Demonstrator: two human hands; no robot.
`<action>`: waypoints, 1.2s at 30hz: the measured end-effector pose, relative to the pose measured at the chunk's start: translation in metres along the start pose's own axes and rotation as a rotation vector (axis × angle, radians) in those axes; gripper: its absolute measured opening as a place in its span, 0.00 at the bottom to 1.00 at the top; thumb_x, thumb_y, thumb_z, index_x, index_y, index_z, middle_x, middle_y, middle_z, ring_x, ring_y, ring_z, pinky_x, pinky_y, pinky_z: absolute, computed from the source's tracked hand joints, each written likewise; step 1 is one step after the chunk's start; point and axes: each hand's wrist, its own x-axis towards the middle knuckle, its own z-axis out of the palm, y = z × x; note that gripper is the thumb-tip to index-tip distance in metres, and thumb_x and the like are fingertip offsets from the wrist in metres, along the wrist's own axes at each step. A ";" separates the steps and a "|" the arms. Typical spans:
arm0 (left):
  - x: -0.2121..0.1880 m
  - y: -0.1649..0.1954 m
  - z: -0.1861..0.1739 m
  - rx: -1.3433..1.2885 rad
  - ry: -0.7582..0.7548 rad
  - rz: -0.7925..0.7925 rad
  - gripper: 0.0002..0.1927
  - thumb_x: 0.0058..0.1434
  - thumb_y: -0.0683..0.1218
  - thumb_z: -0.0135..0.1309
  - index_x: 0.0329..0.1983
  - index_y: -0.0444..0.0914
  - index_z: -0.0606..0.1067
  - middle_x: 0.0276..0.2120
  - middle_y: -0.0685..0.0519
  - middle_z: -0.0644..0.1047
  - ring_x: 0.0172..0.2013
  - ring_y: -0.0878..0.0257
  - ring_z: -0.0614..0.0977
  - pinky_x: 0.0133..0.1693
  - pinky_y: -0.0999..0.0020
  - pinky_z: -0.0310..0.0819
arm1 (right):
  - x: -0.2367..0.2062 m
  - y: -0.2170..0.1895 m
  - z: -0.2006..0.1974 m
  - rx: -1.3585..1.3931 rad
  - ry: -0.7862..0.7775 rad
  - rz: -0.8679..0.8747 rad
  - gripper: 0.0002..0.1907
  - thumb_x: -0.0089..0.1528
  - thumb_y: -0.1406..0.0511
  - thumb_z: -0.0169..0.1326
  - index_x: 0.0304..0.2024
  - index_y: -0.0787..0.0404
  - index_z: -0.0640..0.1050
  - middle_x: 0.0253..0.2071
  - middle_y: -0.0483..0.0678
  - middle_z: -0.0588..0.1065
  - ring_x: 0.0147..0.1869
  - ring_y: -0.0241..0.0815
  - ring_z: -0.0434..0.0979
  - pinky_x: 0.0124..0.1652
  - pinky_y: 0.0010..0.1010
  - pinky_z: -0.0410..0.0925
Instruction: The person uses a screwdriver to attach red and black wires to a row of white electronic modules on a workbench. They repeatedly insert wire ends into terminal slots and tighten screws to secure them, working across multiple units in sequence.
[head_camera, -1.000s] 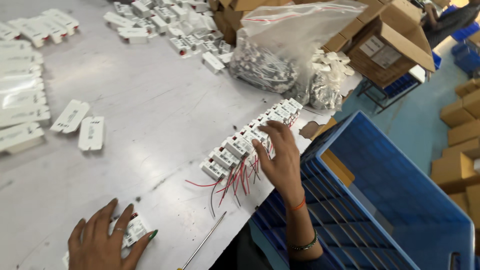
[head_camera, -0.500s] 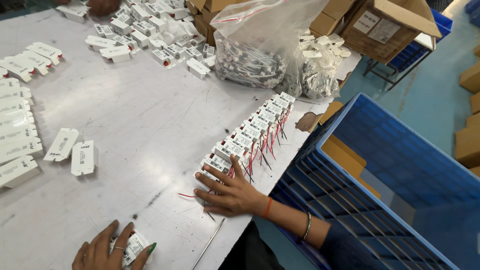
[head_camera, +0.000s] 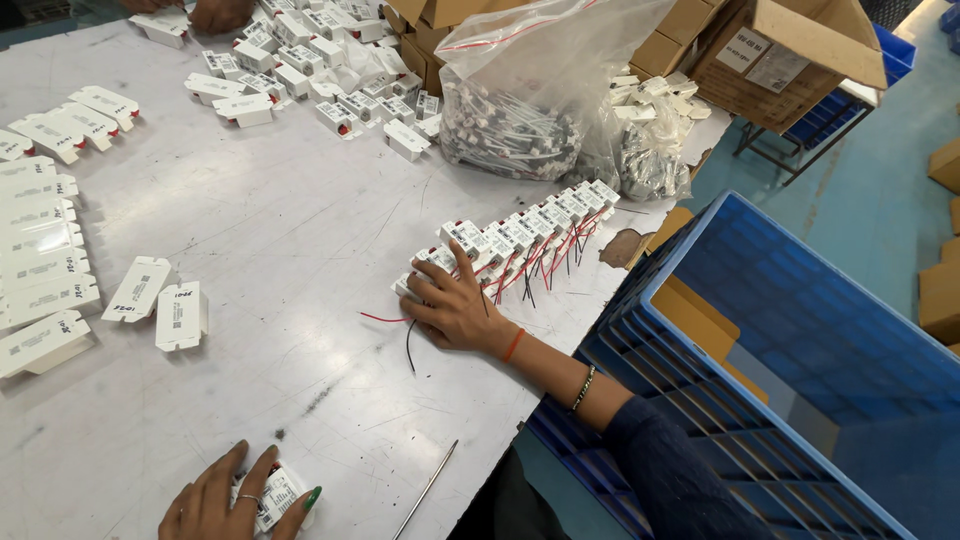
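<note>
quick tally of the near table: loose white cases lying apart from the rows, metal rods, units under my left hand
loose white cases: 2
metal rod: 1
white unit under left hand: 1
total: 4

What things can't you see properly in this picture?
All in the head view:
- The white part under the left hand: fingers cover most of it, and the bottom edge cuts the hand off.
- The end module of the row of white modules: the right hand lies over it.
- Contents of the clear plastic bag: crinkled film blurs them.
- Another person's hands: cut off by the top edge.
- Inside the blue crate: partly out of frame.
</note>
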 end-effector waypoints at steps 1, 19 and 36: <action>0.000 0.000 0.000 0.010 -0.013 0.012 0.42 0.47 0.74 0.55 0.63 0.52 0.74 0.65 0.44 0.68 0.66 0.53 0.67 0.67 0.44 0.57 | 0.001 0.001 0.001 0.001 -0.006 -0.001 0.11 0.60 0.61 0.63 0.45 0.53 0.81 0.50 0.46 0.74 0.67 0.49 0.71 0.72 0.71 0.42; -0.014 0.007 -0.020 -0.063 0.052 -0.026 0.38 0.50 0.71 0.52 0.64 0.54 0.73 0.66 0.47 0.67 0.67 0.57 0.66 0.67 0.48 0.56 | 0.029 -0.051 -0.060 0.105 -0.180 -0.030 0.24 0.56 0.66 0.59 0.56 0.56 0.77 0.57 0.53 0.73 0.69 0.53 0.69 0.72 0.68 0.48; -0.071 0.008 -0.093 -0.360 0.119 0.011 0.39 0.50 0.67 0.61 0.66 0.53 0.71 0.67 0.44 0.65 0.67 0.49 0.63 0.66 0.43 0.43 | 0.210 -0.156 0.052 0.572 -0.200 0.172 0.33 0.58 0.51 0.63 0.59 0.62 0.73 0.62 0.63 0.66 0.59 0.64 0.71 0.51 0.49 0.70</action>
